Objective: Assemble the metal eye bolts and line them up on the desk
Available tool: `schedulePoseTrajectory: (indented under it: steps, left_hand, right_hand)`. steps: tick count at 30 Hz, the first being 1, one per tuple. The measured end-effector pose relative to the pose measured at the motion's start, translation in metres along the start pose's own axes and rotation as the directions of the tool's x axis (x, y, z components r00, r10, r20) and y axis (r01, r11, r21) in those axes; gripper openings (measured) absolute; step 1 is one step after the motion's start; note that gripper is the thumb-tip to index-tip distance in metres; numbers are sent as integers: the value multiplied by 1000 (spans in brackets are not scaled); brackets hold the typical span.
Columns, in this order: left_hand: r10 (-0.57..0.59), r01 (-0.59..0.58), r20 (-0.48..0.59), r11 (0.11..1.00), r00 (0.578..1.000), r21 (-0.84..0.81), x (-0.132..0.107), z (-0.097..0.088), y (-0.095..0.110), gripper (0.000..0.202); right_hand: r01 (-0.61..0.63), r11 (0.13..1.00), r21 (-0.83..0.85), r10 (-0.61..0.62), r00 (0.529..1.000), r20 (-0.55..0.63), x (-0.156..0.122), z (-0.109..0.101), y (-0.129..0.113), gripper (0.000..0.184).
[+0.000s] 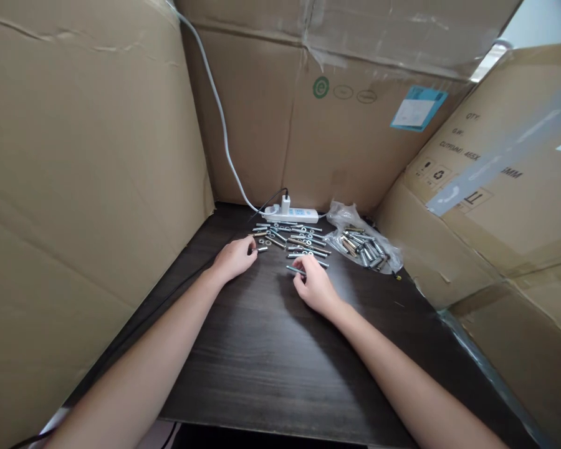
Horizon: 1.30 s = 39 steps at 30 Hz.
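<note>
Evidently I'm handling hardware piece by piece — my right hand [314,284] pinches a slim rod [294,270] just before the laid-out hardware [311,246]; my left hand [236,257] curls at a short sleeve [262,249], hold unclear — so the next move calls for delicacy.

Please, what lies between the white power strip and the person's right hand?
In the head view, rows of metal bolts and small metal rings lie between the power strip and the right hand.

Soft, muted light on my feed, brightest upper right.
I get glare on the tape [518,144], shadow below the right hand [314,284], stretched edges.
</note>
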<state>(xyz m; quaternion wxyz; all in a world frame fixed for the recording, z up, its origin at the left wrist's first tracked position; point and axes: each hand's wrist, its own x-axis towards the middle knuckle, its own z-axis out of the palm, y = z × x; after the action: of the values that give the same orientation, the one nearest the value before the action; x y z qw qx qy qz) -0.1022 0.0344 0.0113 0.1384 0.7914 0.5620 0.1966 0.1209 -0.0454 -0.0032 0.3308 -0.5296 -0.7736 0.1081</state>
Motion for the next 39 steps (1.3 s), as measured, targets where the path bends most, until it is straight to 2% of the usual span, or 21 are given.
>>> schedulePoseTrajectory:
  steps: [6, 11, 16, 33, 37, 39]
  left_hand:
    - [-18, 19, -49, 999, 999, 38, 4, 4, -8, 14]
    - [-33, 35, -82, 999, 996, 25, 4, 6, -9, 12]
    - [-52, 55, -109, 998, 993, 22, 5, 8, -10, 12]
    - [-61, 66, -144, 997, 988, 28, 8, 10, -10, 13]
    - [4, 8, -162, 997, 987, 74, 4, 8, 2, 14]
    - [60, -47, -116, 992, 991, 117, 1, 8, 9, 15]
  right_hand:
    - [37, 992, -123, -31, 998, 47, 41, 22, -13, 21]
    - [31, 979, -203, -15, 997, 81, 55, 34, -20, 22]
    - [13, 958, -286, 7, 998, 70, 65, 43, -22, 25]
    - [42, 949, -313, -24, 998, 61, 77, 51, -13, 24]
    - [53, 943, -327, -38, 998, 52, 77, 50, -15, 22]
    - [56, 940, -337, -44, 998, 44, 76, 45, -18, 20]
